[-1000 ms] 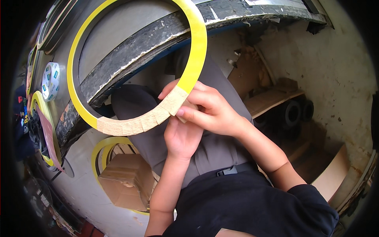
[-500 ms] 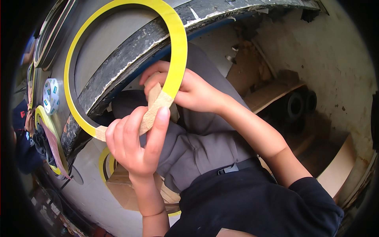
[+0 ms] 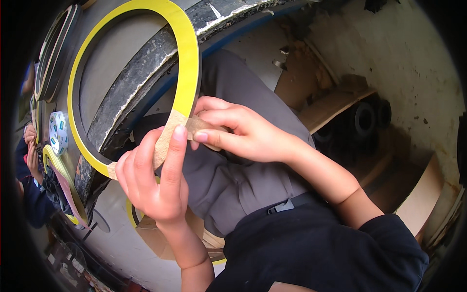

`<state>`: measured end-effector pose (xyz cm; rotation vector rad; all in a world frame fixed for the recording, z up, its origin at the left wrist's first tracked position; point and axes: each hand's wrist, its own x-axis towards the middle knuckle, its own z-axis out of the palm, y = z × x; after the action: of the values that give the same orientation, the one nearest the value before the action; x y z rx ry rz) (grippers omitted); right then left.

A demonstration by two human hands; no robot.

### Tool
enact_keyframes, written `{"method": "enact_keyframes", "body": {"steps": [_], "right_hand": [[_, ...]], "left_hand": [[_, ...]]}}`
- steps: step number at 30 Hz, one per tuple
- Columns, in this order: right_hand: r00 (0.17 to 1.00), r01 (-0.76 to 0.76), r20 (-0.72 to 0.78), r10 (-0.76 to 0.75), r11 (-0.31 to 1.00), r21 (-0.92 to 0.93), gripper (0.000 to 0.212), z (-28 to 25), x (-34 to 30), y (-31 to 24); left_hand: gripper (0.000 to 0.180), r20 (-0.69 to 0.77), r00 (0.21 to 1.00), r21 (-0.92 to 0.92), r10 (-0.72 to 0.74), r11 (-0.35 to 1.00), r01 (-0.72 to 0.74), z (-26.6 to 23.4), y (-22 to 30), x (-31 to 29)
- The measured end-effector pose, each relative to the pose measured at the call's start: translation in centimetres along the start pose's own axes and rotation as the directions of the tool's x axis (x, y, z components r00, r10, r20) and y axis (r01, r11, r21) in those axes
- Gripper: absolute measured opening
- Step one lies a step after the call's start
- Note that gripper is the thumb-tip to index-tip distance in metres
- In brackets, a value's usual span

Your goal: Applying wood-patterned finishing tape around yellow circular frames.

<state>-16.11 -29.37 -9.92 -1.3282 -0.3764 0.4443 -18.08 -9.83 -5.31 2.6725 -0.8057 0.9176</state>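
Note:
A large ring (image 3: 188, 63) with a yellow face and a dark inner edge stands tilted in front of me, its lower part over my lap. Tan tape-like wrapping (image 3: 168, 132) covers one stretch of its lower side. My left hand (image 3: 153, 182) is closed around that wrapped stretch, thumb on the face. To the right of it, my right hand (image 3: 250, 132) pinches a thin brownish strip (image 3: 200, 127) between thumb and fingers. The strip meets the ring close to my left thumb; whether it is stuck there I cannot tell.
A worn black table edge (image 3: 138, 80) curves behind the ring. Dark oval rings (image 3: 56, 53), a white-and-blue tape roll (image 3: 58, 132) and another person's hands (image 3: 32, 153) are at left. A cardboard box (image 3: 158, 238) sits below; black rolls (image 3: 364, 118) lie at right.
The ring and my left hand have shifted left and slightly down. My right hand has come out from behind the ring to its right side, drawing the strip into view.

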Motion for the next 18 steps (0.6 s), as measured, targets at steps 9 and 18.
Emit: {"method": "enact_keyframes", "body": {"steps": [9,18], "right_hand": [[0.995,0.089,-0.033,-0.094,0.989,-0.119,0.02,1.2,-1.1,-2.8],[0.989,-0.082,-0.134,0.065,0.989,-0.121,0.019,2.1,-0.6,-3.8]], "left_hand": [[0.046,0.184,0.972,-0.207,-0.146,0.961,0.184,-1.9,0.5,1.7],[0.048,0.203,0.969,-0.219,-0.143,0.958,0.187,-2.1,0.5,2.2]]}}
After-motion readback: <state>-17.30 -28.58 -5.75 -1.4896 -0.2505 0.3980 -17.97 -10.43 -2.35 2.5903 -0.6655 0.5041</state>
